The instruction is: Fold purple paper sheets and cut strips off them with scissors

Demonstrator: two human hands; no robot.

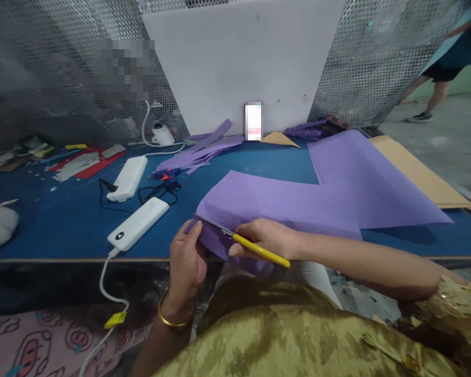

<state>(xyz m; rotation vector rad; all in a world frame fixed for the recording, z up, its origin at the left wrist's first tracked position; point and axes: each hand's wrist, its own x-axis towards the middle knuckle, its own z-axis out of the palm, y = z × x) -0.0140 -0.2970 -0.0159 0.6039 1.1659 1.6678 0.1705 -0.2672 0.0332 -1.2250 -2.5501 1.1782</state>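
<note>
My right hand [265, 238] is closed around the yellow-handled scissors [261, 250], whose blades point left across a sheet of purple paper [259, 196]. Pinched in my left hand [188, 254] is the left edge of that paper, close to the blade tips. The near part of the sheet hangs over the table's front edge, below the blades. To the right, a larger purple paper [365, 180] lies on the blue table [70, 230], overlapping or joined with the sheet; I cannot tell which. Behind my hands lie several cut purple strips [208, 149].
Two white power banks [139, 224] with cables sit on the left, beside a blue glue gun [168, 175]. A phone [253, 121] leans on the white board [243, 63]. Tan paper [419, 170] lies at right. Red and grey scraps [88, 162] lie far left. A person [447, 63] stands behind.
</note>
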